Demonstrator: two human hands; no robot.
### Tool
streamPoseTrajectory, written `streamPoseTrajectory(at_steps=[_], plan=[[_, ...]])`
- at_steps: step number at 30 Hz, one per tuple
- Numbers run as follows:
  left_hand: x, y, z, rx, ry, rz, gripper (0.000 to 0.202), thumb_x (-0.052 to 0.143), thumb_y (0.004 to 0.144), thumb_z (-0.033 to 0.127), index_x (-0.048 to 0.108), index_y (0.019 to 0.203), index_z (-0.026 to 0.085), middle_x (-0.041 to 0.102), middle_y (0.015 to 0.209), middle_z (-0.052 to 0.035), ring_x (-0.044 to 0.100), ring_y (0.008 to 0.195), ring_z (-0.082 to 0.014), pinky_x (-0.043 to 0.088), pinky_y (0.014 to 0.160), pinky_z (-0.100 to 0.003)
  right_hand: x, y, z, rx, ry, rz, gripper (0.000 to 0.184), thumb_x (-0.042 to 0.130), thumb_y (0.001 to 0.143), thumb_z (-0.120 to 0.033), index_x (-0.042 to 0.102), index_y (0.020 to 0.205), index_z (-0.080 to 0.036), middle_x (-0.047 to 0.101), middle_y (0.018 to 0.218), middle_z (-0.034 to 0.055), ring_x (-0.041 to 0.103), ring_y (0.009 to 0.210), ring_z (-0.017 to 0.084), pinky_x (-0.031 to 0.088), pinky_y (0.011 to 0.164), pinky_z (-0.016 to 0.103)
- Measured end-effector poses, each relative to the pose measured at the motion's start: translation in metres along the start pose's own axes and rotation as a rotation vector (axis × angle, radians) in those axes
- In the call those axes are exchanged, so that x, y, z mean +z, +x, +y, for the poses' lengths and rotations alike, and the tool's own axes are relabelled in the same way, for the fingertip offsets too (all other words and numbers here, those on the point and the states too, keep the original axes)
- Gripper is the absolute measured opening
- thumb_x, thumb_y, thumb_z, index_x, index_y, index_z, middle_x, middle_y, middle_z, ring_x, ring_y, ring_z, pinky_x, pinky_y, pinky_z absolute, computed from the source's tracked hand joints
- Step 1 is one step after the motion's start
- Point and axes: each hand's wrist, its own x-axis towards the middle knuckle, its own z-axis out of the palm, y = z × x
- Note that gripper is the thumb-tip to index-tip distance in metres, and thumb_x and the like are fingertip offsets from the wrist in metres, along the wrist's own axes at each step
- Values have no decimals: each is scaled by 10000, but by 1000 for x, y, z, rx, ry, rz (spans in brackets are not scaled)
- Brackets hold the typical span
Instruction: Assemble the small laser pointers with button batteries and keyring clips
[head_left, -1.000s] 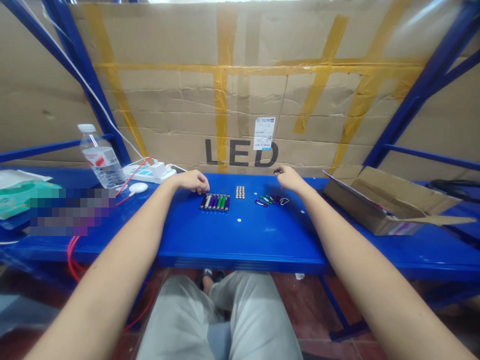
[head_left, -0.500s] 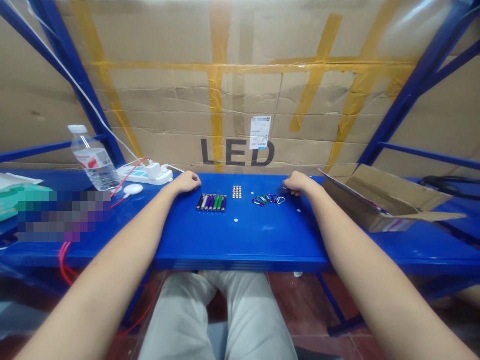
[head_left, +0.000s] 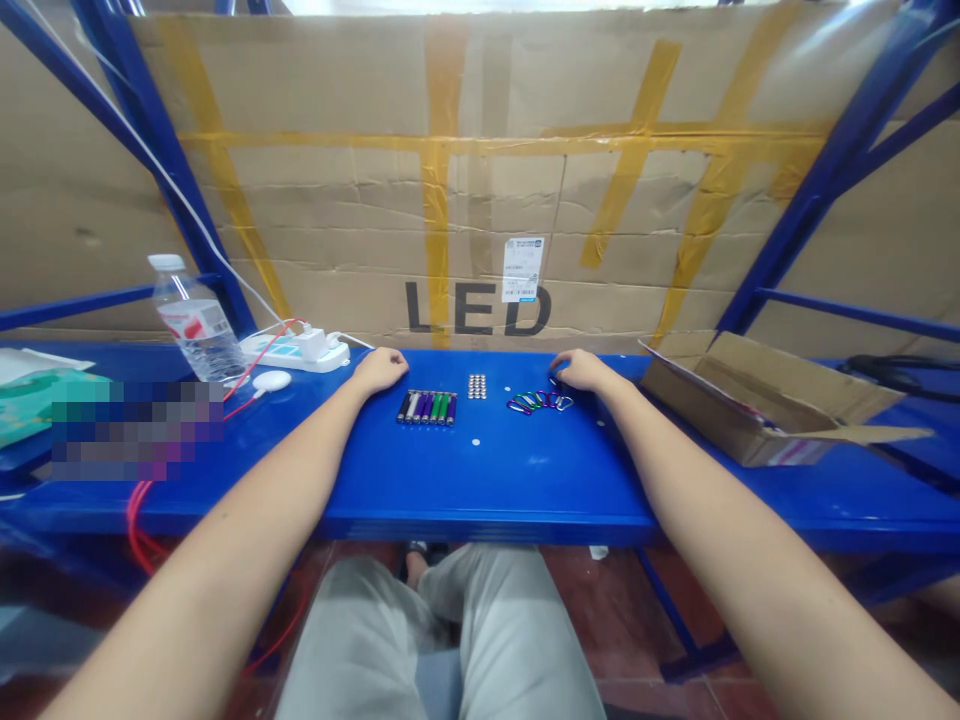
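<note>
My left hand (head_left: 381, 371) rests on the blue tabletop with its fingers curled in, and nothing shows in it. Just to its right lies a row of small cylindrical metal flashlights (head_left: 426, 408) in black, silver, purple and green. A block of small silver button cells (head_left: 477, 386) sits in the middle. Several coloured carabiners (head_left: 538, 402) lie in a line at the right. Beyond them, my right hand (head_left: 581, 370) is bent at the fingers, with a small dark thing at its fingertips, too small to name.
An open cardboard box (head_left: 750, 410) stands at the right. To the left are a water bottle (head_left: 199, 325), a white power strip (head_left: 300, 350), a white disc on a cable (head_left: 271, 381) and red cables (head_left: 139, 515). A large taped carton (head_left: 360, 220) closes off the back.
My right hand has moved left, closer to the carabiners, with the small dark thing at its fingertips. My left hand keeps its place by the flashlights. The view has shifted slightly.
</note>
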Motion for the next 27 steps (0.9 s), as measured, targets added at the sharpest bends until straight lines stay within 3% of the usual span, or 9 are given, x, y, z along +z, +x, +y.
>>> streamPoseTrajectory(at_steps=[9,14,17,27], plan=[[1,-1,-1,17,20,15,198,568,733,296,708,832,198,743,896,-65,656,818,-210,460,742,-279,-6,4,12,-119,24,-49,233,633,726,-97,777,898,-159,752,871,42,649,785,151,464,702,208],[1,-1,-3,36,21,5,184,563,739,294,697,823,202,750,907,-61,663,831,-202,467,758,-265,-19,2,32,83,3,-184,127,654,707,-125,724,811,-149,636,625,14,528,510,122,426,533,246],[1,-1,-3,42,20,7,178,562,738,293,697,815,205,752,909,-58,665,841,-202,472,754,-258,-28,-6,38,161,7,-304,78,674,684,-123,683,757,-147,555,529,-10,481,451,118,412,495,257],[1,-2,-3,58,14,13,185,554,743,289,698,819,201,752,916,-60,665,846,-204,473,769,-264,-44,-31,8,168,-84,-498,78,708,661,-132,643,698,-153,581,560,14,517,496,129,430,516,265]])
